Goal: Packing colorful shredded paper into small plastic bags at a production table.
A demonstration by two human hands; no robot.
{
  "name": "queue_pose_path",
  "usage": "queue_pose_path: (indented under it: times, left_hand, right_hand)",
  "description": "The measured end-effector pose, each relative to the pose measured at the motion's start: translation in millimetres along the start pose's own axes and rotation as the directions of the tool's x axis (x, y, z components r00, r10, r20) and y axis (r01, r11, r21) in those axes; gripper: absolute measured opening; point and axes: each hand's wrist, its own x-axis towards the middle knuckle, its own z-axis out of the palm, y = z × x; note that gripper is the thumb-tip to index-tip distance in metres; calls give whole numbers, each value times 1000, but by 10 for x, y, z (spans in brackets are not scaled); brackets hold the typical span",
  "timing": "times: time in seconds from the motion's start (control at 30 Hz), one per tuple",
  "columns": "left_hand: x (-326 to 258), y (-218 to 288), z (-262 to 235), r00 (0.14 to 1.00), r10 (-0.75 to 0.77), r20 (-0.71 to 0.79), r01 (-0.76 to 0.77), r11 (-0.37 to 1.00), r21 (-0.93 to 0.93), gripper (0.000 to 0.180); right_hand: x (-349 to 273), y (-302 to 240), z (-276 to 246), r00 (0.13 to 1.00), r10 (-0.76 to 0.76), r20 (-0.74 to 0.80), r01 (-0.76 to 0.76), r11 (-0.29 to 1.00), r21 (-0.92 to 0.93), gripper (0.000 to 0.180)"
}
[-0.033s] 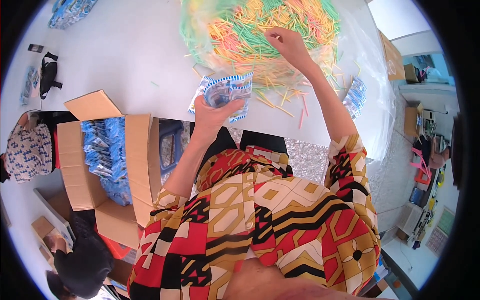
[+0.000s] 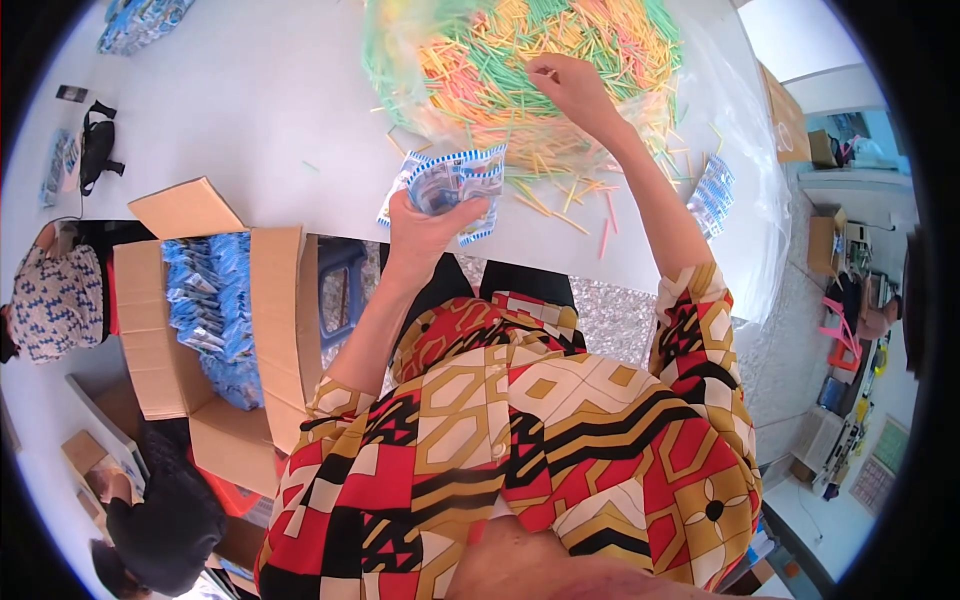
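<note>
My left hand (image 2: 420, 240) is closed on a blue-and-white plastic packet (image 2: 455, 185), whose mouth gapes a little above the near edge of the table. Beyond it lies a big heap of thin sticks (image 2: 500, 90) in green, yellow and pink, inside a clear plastic bag (image 2: 395, 60) spread open. Over the heap's right part is my right hand (image 2: 570, 85), its fingers curled and pressed together. Whatever those fingers pinch is too small or hidden to make out. Several loose sticks (image 2: 560, 215) are scattered between the bag and the table edge.
Left of me, an open cardboard box (image 2: 275, 330) holds rows of blue packets (image 2: 210, 300). A packet strip (image 2: 712, 195) lies right of my right forearm. A black strap-like item (image 2: 98, 150) rests far left on the table (image 2: 250, 110). Two people (image 2: 60, 300) are at the left.
</note>
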Motion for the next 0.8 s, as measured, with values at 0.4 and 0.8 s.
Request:
queue_pose_path:
  times: [0.4,0.8]
  left_hand:
    - [-22,23,-115,999,6,-39,-6,1000,-16,28]
    - [-16,45,-80,1000,-18,-25,18,1000,6,27]
  right_hand:
    - [583,-74,515,978,-7,210,135,785,-605,12]
    - [555,39,535,994,-41,106,94,821,-563,16]
